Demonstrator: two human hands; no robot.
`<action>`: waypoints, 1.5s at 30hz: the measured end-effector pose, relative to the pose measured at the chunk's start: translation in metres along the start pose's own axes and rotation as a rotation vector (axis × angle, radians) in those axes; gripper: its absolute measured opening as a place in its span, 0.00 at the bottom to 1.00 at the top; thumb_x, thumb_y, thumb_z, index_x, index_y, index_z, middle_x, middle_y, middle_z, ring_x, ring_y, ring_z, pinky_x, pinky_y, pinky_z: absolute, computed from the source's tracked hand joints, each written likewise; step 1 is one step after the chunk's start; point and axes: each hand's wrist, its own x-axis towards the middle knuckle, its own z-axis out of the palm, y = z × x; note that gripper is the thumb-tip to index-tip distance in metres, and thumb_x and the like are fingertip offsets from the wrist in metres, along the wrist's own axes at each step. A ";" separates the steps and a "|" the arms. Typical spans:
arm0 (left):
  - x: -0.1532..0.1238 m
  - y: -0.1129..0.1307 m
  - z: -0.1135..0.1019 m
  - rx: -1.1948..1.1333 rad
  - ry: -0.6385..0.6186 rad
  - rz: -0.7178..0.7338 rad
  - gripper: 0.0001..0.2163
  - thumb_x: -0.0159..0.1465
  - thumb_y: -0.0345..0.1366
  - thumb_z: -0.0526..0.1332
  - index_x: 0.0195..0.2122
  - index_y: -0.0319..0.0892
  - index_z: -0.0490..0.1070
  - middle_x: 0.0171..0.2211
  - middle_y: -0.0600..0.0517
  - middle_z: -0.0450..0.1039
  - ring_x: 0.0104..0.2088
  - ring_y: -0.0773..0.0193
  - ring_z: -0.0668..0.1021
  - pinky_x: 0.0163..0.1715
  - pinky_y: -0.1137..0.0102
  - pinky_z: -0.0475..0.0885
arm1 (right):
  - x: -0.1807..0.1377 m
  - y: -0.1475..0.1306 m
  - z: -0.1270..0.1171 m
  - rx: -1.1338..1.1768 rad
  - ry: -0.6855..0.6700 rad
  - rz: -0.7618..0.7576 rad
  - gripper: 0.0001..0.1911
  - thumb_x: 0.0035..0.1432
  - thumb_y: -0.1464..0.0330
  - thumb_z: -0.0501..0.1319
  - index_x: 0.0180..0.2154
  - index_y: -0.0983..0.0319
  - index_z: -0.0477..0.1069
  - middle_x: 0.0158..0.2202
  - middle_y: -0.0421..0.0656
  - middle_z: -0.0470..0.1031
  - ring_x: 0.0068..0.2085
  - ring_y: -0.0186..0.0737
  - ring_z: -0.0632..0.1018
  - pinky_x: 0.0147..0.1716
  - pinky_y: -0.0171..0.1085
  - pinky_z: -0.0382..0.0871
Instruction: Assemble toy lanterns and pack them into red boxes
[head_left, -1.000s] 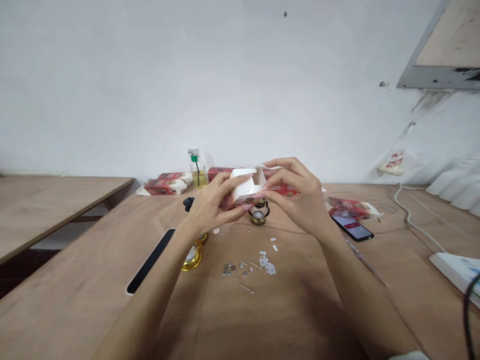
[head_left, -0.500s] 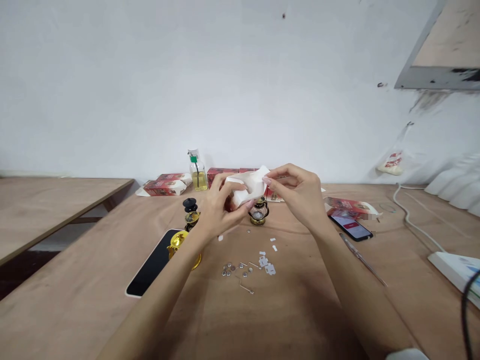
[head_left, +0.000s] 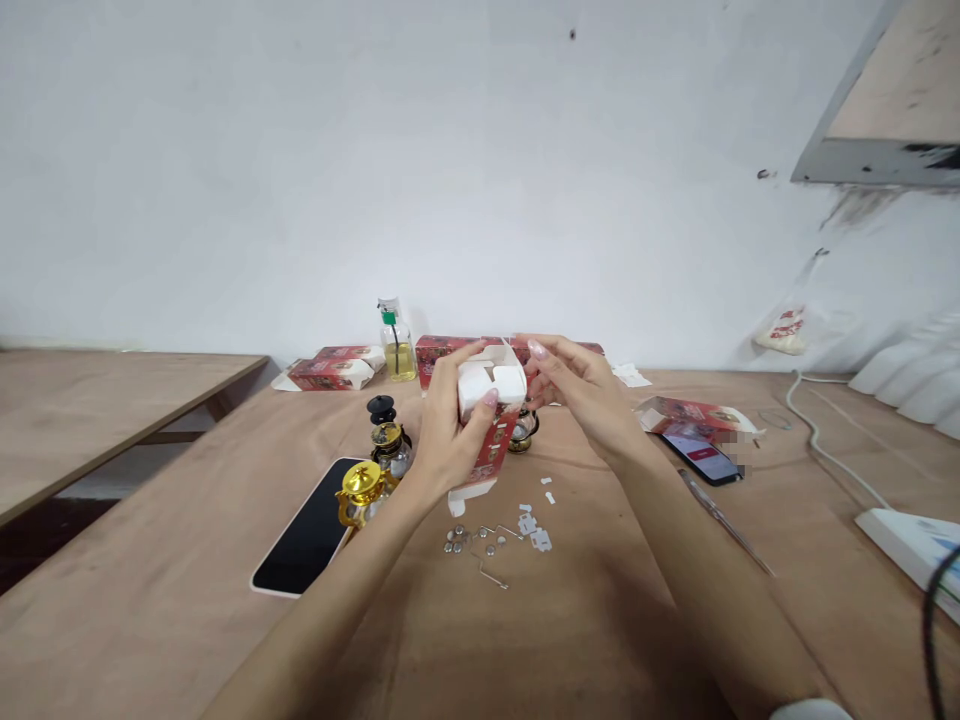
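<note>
The head view shows us a red box point(head_left: 495, 440) held up over the table point(head_left: 420, 640), between our two hands. Our left hand point(head_left: 444, 440) is closed around its left side, thumb across the upper part, and seems to bear the weight. The box's long axis runs steeply, with a slight lean: its upper end, with white flaps point(head_left: 510, 383), lies far and a little right, while the lower end, with a loose lower flap point(head_left: 472, 492), points down toward the near left. Our right hand point(head_left: 581, 385) is at the upper end's right edge, fingers partly curled; we cannot tell whether they pinch a flap or only stand beside it. A small lantern point(head_left: 523, 432) stands beyond the box, partly hidden, and silver discs point(head_left: 458, 547) lie on the near side.
</note>
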 end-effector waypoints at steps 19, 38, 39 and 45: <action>0.009 0.008 -0.008 0.057 0.038 0.220 0.11 0.61 0.37 0.59 0.45 0.47 0.66 0.42 0.50 0.71 0.42 0.59 0.72 0.41 0.61 0.69 | -0.001 0.001 0.003 0.119 -0.173 -0.041 0.12 0.55 0.55 0.62 0.35 0.56 0.66 0.30 0.37 0.65 0.31 0.34 0.67 0.30 0.34 0.65; 0.011 0.011 -0.014 0.129 0.070 0.473 0.17 0.53 0.35 0.63 0.44 0.45 0.62 0.39 0.49 0.71 0.41 0.58 0.76 0.39 0.60 0.74 | -0.006 -0.009 -0.002 0.035 -0.230 -0.079 0.15 0.48 0.61 0.68 0.30 0.59 0.64 0.36 0.39 0.67 0.38 0.35 0.69 0.35 0.36 0.66; 0.010 0.009 -0.013 0.094 0.070 0.469 0.20 0.53 0.36 0.64 0.46 0.45 0.61 0.40 0.48 0.70 0.40 0.58 0.76 0.38 0.60 0.74 | -0.007 -0.011 -0.003 0.028 -0.242 -0.073 0.15 0.48 0.61 0.68 0.30 0.59 0.63 0.36 0.39 0.67 0.37 0.35 0.70 0.35 0.36 0.66; 0.008 0.006 -0.013 -0.070 0.039 0.456 0.30 0.50 0.42 0.70 0.52 0.47 0.58 0.44 0.47 0.70 0.42 0.57 0.77 0.39 0.60 0.74 | -0.012 -0.017 -0.002 -0.027 -0.211 -0.084 0.15 0.47 0.63 0.69 0.31 0.59 0.63 0.38 0.40 0.69 0.37 0.35 0.71 0.34 0.37 0.68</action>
